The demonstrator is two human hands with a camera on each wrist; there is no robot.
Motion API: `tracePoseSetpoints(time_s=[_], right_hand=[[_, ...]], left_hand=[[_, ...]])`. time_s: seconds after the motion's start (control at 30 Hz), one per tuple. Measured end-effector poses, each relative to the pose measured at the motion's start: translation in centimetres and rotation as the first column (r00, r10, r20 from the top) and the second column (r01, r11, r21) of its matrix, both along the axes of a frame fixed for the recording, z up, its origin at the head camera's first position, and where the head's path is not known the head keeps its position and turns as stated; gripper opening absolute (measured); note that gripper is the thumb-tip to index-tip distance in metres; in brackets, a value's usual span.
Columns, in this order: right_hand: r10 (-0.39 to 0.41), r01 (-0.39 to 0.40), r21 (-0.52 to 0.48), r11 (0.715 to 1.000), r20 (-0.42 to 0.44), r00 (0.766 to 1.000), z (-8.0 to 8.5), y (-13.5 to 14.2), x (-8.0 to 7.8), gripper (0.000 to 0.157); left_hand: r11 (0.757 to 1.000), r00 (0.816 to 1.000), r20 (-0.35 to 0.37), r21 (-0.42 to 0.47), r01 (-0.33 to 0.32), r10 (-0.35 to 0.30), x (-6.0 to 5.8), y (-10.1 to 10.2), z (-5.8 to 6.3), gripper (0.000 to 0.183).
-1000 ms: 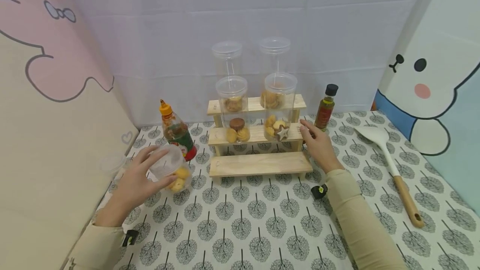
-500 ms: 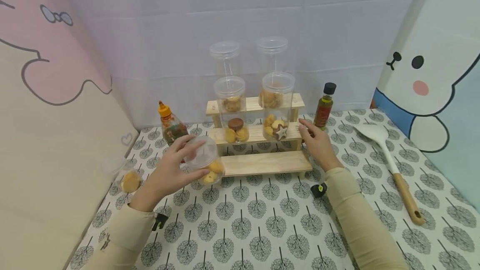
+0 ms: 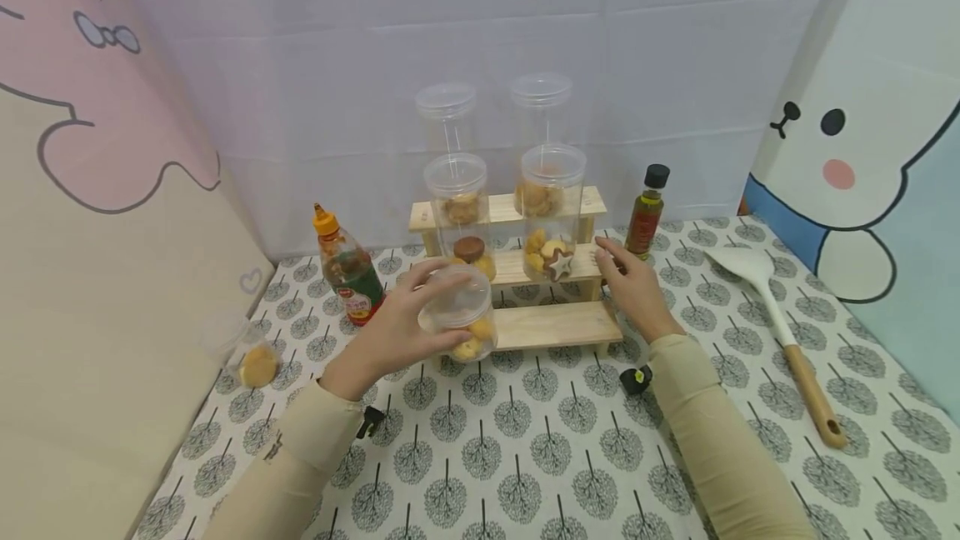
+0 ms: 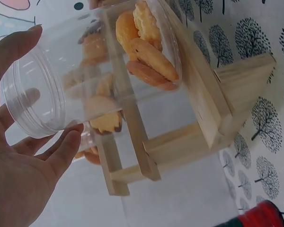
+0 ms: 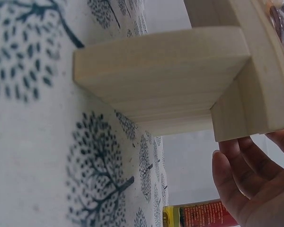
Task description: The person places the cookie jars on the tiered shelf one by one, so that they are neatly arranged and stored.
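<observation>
My left hand grips a clear plastic jar near its lid, thumb on one side and fingers on the other. Yellow cookies lie in the jar's bottom. It stands in front of the left end of the lowest shelf of a three-step wooden rack; whether it touches the shelf cannot be told. My right hand is at the rack's right side. In the right wrist view, its fingertips touch a shelf's end, with the thumb apart from the wood.
Two tall cookie jars, one on the right, stand on the middle shelf, with two more behind. A sauce bottle stands left, an oil bottle right. Another cookie jar lies far left. A spatula lies right.
My left hand has carried the jar rightward from beside the sauce bottle to the rack's lowest shelf. My right hand has stayed at the rack's right side.
</observation>
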State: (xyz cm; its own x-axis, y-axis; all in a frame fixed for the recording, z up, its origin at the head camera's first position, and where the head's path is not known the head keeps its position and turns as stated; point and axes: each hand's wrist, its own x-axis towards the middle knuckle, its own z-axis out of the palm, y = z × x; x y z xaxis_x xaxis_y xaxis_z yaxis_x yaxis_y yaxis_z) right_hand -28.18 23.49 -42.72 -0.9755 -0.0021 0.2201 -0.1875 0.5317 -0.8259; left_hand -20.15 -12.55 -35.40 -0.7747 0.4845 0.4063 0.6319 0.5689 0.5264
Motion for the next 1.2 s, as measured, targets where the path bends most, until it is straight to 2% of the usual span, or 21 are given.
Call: tracePoseSetpoints(time_s=[0.1, 0.23, 0.5, 0.87, 1.2], right_hand=[[0.000, 0.000, -0.004, 1.000, 0.002, 1.000, 0.0, 0.0, 0.0, 0.060], [0.000, 0.000, -0.002, 1.000, 0.004, 1.000, 0.0, 0.0, 0.1, 0.060], [-0.003, 0.003, -0.003, 1.000, 0.017, 1.000, 0.0, -0.1, 0.1, 0.061], [-0.001, 0.001, 0.003, 1.000, -0.003, 1.000, 0.0, 0.0, 0.0, 0.062], [-0.010, 0.010, -0.008, 1.000, 0.004, 1.000, 0.0, -0.1, 0.0, 0.061]], left_hand=[[1.000, 0.999, -0.019, 0.000, 0.031, -0.031, -0.3, 0.6, 0.0, 0.072], [0.998, 0.995, -0.084, -0.003, 0.056, -0.056, -0.5, 1.1, -0.2, 0.072], [0.999, 0.992, -0.122, -0.028, 0.026, -0.030, -0.5, 1.6, -0.5, 0.070], [0.999, 0.994, -0.110, -0.034, -0.013, 0.009, -0.2, 1.8, -0.8, 0.072], [0.999, 0.995, -0.101, -0.033, -0.023, 0.019, -0.2, 1.8, -1.0, 0.071]])
